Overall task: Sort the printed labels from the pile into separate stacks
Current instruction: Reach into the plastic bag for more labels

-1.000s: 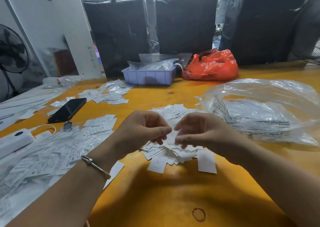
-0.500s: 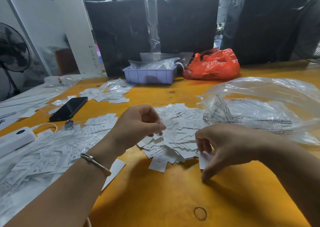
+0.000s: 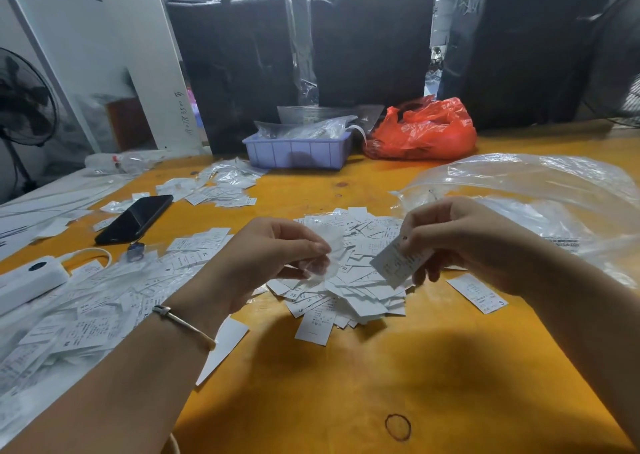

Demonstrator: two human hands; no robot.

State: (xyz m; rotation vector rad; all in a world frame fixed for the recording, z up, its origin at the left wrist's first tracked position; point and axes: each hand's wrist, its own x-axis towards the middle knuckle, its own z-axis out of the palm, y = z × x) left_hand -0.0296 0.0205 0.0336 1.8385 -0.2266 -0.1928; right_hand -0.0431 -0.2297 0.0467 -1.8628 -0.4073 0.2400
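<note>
A loose pile of small white printed labels (image 3: 360, 280) lies in the middle of the orange table (image 3: 346, 384). My left hand (image 3: 273, 256) hovers over the pile's left side and pinches a small clear plastic sleeve (image 3: 329, 256). My right hand (image 3: 460, 242) is raised over the pile's right side and pinches one white label (image 3: 394, 266) by its upper edge. A single label marked S (image 3: 478, 292) lies alone on the table to the right. Many labels in clear sleeves (image 3: 79, 315) are spread on the left.
A black phone (image 3: 135, 218) and a white power bank (image 3: 27, 280) lie at the left. A large clear plastic bag (image 3: 540, 194) sits at the right. A purple tray (image 3: 298, 150) and a red bag (image 3: 422, 130) stand at the back. A rubber band (image 3: 398, 426) lies near me.
My right hand has lifted from the table, where it left a label at the right, and now holds another label up. My left hand still holds the clear sleeve.
</note>
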